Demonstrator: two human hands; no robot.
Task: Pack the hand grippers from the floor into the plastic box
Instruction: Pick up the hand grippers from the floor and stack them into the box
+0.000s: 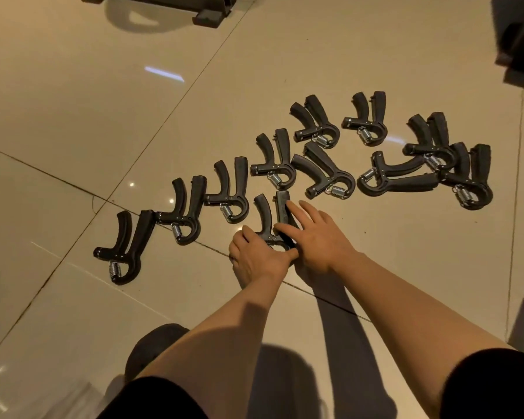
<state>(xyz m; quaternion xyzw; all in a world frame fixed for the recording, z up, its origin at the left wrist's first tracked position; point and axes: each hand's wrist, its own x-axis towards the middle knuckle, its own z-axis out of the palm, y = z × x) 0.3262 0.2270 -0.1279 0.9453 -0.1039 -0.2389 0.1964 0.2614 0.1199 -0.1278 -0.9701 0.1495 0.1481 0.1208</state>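
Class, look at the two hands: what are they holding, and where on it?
Both hands are on the nearest hand gripper: left hand grips its spring end, right hand rests straight fingers along its right handle.

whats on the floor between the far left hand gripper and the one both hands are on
Head view: between the far-left hand gripper and the held hand gripper, only bare tile floor; other grippers lie farther back.

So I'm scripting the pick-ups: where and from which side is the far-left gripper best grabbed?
Probably by its two handles, squeezed together from above. The far-left gripper lies flat on the floor with the handles pointing away and only a narrow gap between them. They are the long, bare part; the spring end nearer the person is knobbly. The next gripper touches its right handle tip, so grip lower down.
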